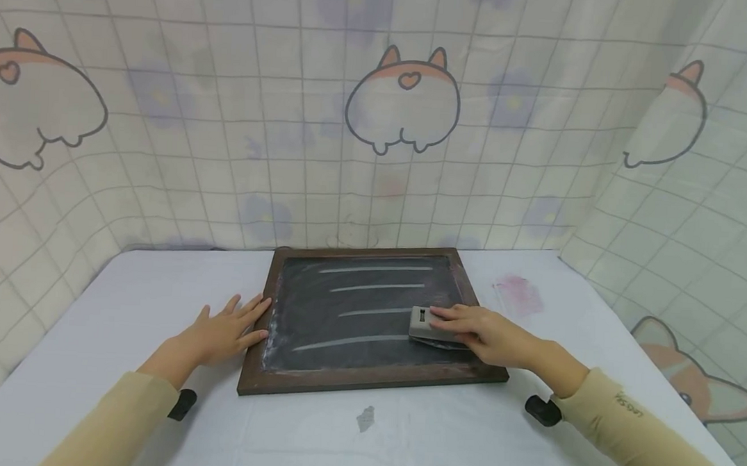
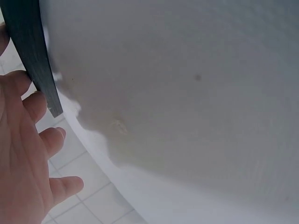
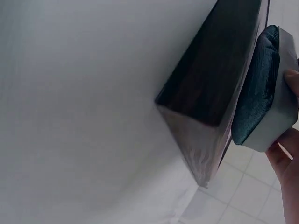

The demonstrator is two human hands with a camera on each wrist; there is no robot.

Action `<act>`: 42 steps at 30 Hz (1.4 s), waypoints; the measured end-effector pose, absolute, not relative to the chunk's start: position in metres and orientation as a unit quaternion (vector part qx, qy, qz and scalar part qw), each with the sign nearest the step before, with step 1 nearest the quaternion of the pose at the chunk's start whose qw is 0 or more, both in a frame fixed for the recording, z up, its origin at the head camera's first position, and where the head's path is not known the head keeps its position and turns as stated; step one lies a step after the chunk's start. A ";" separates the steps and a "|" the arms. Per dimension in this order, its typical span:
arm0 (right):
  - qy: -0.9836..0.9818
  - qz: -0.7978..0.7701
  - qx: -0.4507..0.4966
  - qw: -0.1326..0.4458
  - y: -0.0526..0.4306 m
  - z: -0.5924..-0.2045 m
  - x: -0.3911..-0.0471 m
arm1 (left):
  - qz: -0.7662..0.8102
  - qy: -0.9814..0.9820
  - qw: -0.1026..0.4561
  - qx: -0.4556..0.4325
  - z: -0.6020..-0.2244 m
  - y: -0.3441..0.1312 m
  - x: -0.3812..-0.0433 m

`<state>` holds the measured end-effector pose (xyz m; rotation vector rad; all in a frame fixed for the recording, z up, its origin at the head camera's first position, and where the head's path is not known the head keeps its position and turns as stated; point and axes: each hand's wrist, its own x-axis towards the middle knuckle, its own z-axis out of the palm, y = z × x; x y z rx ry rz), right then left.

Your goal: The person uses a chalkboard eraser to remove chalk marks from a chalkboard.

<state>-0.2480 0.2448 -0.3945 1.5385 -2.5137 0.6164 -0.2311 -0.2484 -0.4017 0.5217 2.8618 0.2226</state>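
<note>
A small blackboard (image 1: 368,358) in a dark wooden frame lies on the white table, with several chalk lines across its surface. My left hand (image 1: 221,334) rests with spread fingers on the left side of the frame; the left wrist view shows the fingertips along the dark frame edge (image 2: 32,51). My right hand (image 1: 491,334) grips a grey blackboard eraser (image 1: 424,323) at the right ends of the lower chalk lines. In the right wrist view the eraser's dark felt pad (image 3: 259,88) faces the board, with fingers (image 3: 292,81) around its grey back.
The white table (image 1: 314,439) has a pink smudge (image 1: 518,295) right of the board and a grey patch (image 1: 365,419) in front of it. A tile-patterned curtain (image 1: 277,152) with corgi drawings stands behind and at both sides.
</note>
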 end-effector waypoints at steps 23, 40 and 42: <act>-0.832 0.154 0.533 0.009 0.210 -0.385 -0.251 | 0.084 0.974 0.121 0.174 -0.397 -0.245 -0.230; -0.823 0.118 0.555 -0.036 0.125 -0.381 -0.251 | 0.078 0.974 0.125 0.172 -0.399 -0.247 -0.230; -0.824 0.107 0.555 -0.045 0.110 -0.380 -0.249 | 0.078 0.974 0.125 0.172 -0.400 -0.247 -0.230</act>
